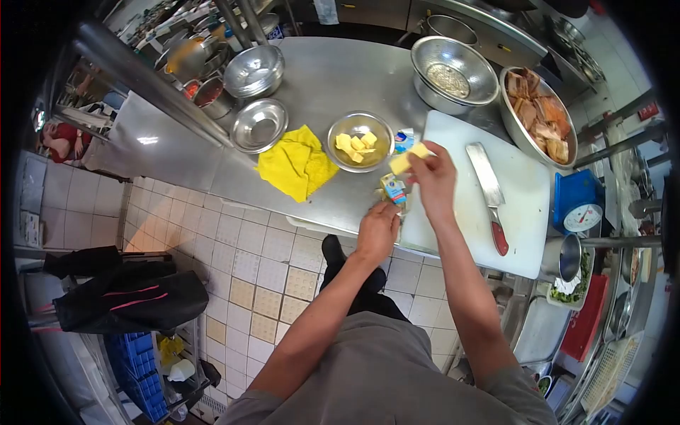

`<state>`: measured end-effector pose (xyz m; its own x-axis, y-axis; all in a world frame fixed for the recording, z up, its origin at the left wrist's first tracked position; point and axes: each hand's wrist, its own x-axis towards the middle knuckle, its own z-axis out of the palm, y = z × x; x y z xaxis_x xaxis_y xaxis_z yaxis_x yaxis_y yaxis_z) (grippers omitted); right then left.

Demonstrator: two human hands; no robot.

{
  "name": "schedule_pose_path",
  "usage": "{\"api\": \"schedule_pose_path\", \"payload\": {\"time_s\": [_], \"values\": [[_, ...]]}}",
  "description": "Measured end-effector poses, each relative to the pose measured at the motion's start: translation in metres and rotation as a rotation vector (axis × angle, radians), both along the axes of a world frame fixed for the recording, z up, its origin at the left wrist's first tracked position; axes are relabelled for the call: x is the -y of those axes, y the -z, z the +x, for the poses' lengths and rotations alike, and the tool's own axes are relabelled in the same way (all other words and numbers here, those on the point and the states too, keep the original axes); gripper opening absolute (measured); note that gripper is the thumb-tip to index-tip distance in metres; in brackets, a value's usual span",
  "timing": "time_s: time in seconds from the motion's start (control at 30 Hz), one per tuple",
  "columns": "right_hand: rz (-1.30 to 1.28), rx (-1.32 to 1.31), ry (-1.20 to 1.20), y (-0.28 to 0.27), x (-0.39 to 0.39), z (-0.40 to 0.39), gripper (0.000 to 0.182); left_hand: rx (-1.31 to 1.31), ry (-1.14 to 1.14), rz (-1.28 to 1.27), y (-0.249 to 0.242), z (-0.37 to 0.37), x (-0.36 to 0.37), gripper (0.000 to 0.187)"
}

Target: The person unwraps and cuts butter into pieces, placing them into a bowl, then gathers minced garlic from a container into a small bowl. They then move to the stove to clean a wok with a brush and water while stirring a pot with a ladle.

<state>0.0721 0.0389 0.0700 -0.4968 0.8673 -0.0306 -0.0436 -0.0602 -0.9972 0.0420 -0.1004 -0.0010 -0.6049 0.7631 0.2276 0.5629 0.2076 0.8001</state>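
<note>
My right hand [433, 177] pinches a pale yellow piece of butter [409, 159] above the left edge of the white cutting board [453, 227]. Low at the table's near edge, my left hand [379, 230] has its curled fingers on a blue-and-white butter wrapper [394, 189], with some yellow showing at its top. Another wrapper [404, 140] lies behind the held butter. A steel bowl [361, 167] to the left contains several butter chunks [355, 145]. On the board rests a broad knife [489, 184] with a red handle.
A yellow cloth [297, 163] lies left of the butter bowl, near a shallow steel bowl [260, 126] and stacked bowls [253, 71]. A colander [453, 71] stands behind the board. Right of it are a basin of meat pieces [540, 117] and a blue scale [577, 198].
</note>
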Motion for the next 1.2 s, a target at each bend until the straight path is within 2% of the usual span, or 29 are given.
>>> {"api": "schedule_pose_path", "payload": {"time_s": [0.1,0.17,0.23,0.33,0.43,0.57,0.67,0.73,0.77,0.83,0.87,0.9,0.93,1.03,1.13,1.2], "values": [[0.092,0.107,-0.049,0.008,-0.013,-0.039,0.037,-0.041,-0.013,0.035,0.005,0.0,0.001,0.016],[0.335,0.291,-0.186,0.008,-0.026,-0.05,0.041,0.048,-0.039,0.091,0.007,-0.001,0.0,0.016],[0.289,0.266,-0.18,-0.005,-0.032,-0.036,0.04,0.009,-0.045,0.103,0.009,-0.003,0.002,0.017],[0.253,0.249,-0.15,0.002,-0.046,-0.005,0.039,0.238,-0.135,0.081,0.002,-0.01,0.008,0.02],[0.357,0.326,-0.094,0.026,-0.052,0.041,0.036,0.244,-0.17,0.097,0.005,-0.02,0.014,0.02],[0.443,0.468,0.051,0.02,-0.043,0.074,0.036,0.159,-0.191,0.041,0.004,-0.035,0.023,0.022],[0.758,0.569,-0.121,0.025,-0.051,0.048,0.045,0.12,-0.152,0.012,0.003,-0.035,0.018,0.026],[0.97,0.554,-0.176,0.035,-0.062,0.014,0.045,0.096,-0.119,-0.014,-0.001,-0.032,0.012,0.03],[0.96,0.553,-0.169,0.04,-0.069,-0.002,0.045,0.026,-0.042,-0.011,-0.002,-0.027,0.009,0.033],[1.159,0.656,-0.312,0.051,-0.082,-0.027,0.039,-0.046,0.04,-0.015,-0.003,-0.018,0.004,0.036],[1.152,0.655,-0.308,0.056,-0.085,-0.032,0.039,-0.097,0.091,-0.063,-0.005,-0.014,0.002,0.04],[1.218,0.706,-0.409,0.059,-0.087,-0.036,0.033,-0.147,0.141,-0.11,-0.005,-0.012,0.001,0.043],[1.283,0.756,-0.514,0.062,-0.087,-0.038,0.029,-0.175,0.139,-0.178,-0.004,-0.011,-0.001,0.047],[1.27,0.853,-0.585,0.065,-0.082,-0.029,0.019,-0.148,0.112,-0.226,0.002,-0.021,-0.007,0.05],[1.279,0.735,-0.567,0.063,-0.07,-0.002,0.018,-0.23,0.073,-0.213,0.006,-0.032,-0.015,0.051],[1.285,0.764,-0.611,0.056,-0.064,0.01,0.017,-0.251,0.06,-0.217,0.008,-0.039,-0.022,0.051]]}}
